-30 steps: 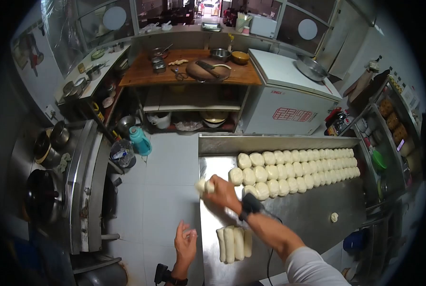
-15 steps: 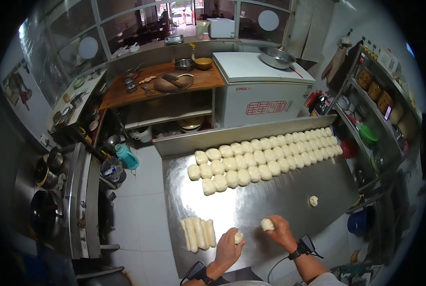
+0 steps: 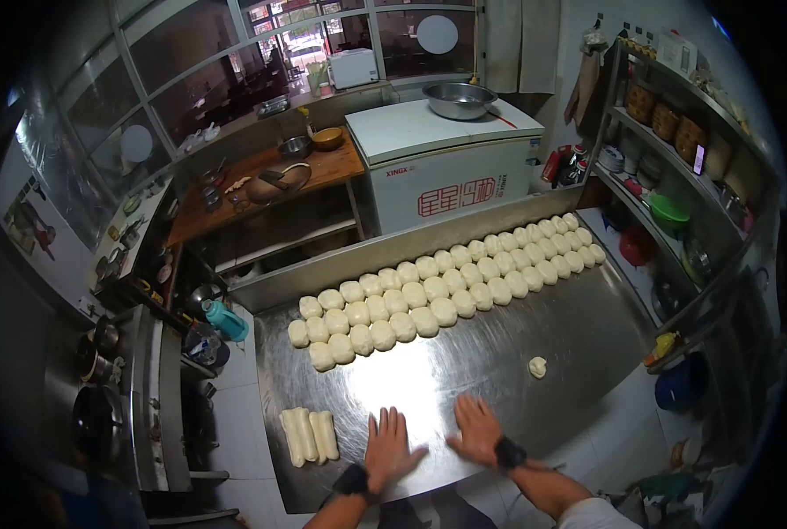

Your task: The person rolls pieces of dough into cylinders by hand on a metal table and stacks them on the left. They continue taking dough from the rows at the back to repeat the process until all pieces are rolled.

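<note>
My left hand (image 3: 390, 451) lies low over the steel table with its fingers stretched out and thumb apart. My right hand (image 3: 476, 430) is likewise flat, its fingers extended and slightly spread. Whether a dough piece sits beneath either palm is hidden from me. Left of my left hand lie several dough sticks (image 3: 309, 435), side by side. Beyond my right hand rests a single small dough piece (image 3: 537, 367). Rows of smooth round dough balls (image 3: 422, 321) stretch along the far side of the table.
The steel table (image 3: 411, 397) has a raised back edge, behind which stands a white chest freezer (image 3: 451, 181) with a metal bowl (image 3: 460, 100) on top. Metal shelves (image 3: 645, 176) rise at the right. A teal thermos (image 3: 224, 320) and a stove (image 3: 133, 401) are on the left.
Half a second ago each hand gripped a small dough ball; now both hands are flat with fingers extended, and those balls are out of sight. The camera view has turned.
</note>
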`<state>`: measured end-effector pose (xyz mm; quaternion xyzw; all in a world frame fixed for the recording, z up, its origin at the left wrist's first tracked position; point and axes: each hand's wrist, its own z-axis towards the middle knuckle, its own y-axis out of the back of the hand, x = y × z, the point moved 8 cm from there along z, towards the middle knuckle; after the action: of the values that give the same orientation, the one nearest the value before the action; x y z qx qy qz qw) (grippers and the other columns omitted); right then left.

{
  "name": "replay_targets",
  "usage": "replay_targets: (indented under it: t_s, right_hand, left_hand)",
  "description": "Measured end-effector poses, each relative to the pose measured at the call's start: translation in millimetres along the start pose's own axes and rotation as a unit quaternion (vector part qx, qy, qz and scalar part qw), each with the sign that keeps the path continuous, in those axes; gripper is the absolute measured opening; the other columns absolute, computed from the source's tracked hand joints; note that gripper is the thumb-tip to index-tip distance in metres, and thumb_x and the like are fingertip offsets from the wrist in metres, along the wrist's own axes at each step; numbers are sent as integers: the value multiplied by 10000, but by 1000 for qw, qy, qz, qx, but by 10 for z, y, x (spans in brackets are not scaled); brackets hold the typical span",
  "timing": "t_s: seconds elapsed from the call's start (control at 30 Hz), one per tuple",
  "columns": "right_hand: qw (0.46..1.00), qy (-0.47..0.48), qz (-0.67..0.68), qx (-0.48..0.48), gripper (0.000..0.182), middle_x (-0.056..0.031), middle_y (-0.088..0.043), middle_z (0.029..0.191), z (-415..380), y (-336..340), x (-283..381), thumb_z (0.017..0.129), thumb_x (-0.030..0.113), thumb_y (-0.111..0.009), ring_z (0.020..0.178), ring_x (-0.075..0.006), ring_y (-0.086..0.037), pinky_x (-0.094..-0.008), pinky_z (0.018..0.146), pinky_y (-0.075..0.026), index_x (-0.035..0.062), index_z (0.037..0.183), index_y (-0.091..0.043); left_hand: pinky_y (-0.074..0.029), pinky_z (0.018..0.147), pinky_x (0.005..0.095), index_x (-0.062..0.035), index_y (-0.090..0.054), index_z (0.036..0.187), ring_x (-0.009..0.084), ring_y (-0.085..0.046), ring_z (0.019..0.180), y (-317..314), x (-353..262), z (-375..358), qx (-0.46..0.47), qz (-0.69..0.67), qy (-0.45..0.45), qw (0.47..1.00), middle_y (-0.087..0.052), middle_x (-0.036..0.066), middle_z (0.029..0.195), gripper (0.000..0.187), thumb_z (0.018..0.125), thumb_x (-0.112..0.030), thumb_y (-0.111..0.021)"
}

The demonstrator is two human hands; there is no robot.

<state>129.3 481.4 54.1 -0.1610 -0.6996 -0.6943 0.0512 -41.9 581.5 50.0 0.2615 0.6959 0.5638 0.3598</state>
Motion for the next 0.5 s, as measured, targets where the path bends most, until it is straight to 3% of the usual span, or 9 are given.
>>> replay_targets:
  t_s: [0.03,0.1,0.13,0.2,0.27,0.37,0.43,0.47,0.5]
  right_hand:
    - [998,26,5,56,813,-276,-366,1597,-315,-158,84,955,503,-573,1514,-383,-311,-546,1244,-202,-74,1503,-403]
    - [993,88,53,62,804,-286,-377,1587,-1215,-442,169,974,498,-538,1505,-397,-319,-541,1241,-212,-95,1498,-397]
    - [992,93,51,61,804,-286,-377,1587,-1225,-369,161,974,498,-538,1505,-397,-319,-541,1241,-212,-95,1498,-397]
    - [992,96,18,74,850,-296,-440,1527,-1176,-324,189,920,493,-634,1437,-404,-425,-570,1200,-289,-123,1463,-413]
    - [997,35,-15,74,799,-292,-369,1589,-418,-193,90,982,480,-541,1502,-405,-320,-539,1241,-213,-110,1496,-384]
    - [998,-16,-4,-66,782,-288,-363,1593,563,125,-141,1000,466,-509,1506,-409,-310,-543,1243,-199,-121,1498,-365]
    - [999,40,-13,-5,783,-271,-364,1599,414,-14,22,981,465,-551,1508,-397,-315,-556,1236,-211,-101,1497,-386]
    - [998,55,-14,39,780,-260,-366,1602,130,-74,119,967,462,-578,1510,-385,-318,-565,1233,-214,-75,1503,-399]
    - [994,69,-15,86,779,-249,-367,1604,-292,-166,226,952,460,-604,1513,-373,-320,-574,1229,-217,-50,1508,-412]
  left_hand:
    - [-142,1246,581,118,-352,1520,466,-216,1532,-47,-99,-291,52,1,-22,998,-301,339,1605,1044,917,-717,-516]
    - [-166,1222,620,132,-408,1464,492,-263,1501,-137,-238,-997,83,-47,-56,994,-349,357,1563,1048,887,-733,-538]
    - [-166,1222,620,132,-408,1464,492,-263,1501,-208,-311,-1190,80,-47,-53,994,-349,357,1563,1048,887,-733,-538]
    - [-98,1227,680,26,-393,1537,561,-159,1509,-321,-308,-1368,73,-144,3,987,-293,315,1613,1015,815,-626,-681]
    - [-165,1224,612,142,-400,1467,479,-259,1508,-263,-166,-583,21,-19,-22,999,-346,362,1564,1067,890,-749,-510]
    - [-158,1232,604,157,-386,1466,483,-249,1510,135,-14,382,-95,-26,15,995,-338,369,1565,1042,921,-725,-484]
    - [-148,1236,607,137,-377,1486,474,-248,1515,16,-145,205,-39,14,-22,999,-337,345,1580,1027,929,-721,-468]
    - [-137,1241,611,112,-356,1520,421,-273,1526,-140,-202,-86,-1,21,-30,999,-346,288,1605,995,934,-679,-499]
    - [-162,1225,638,81,-392,1515,430,-298,1512,-234,-278,-420,11,13,-37,999,-364,281,1595,1005,912,-713,-510]
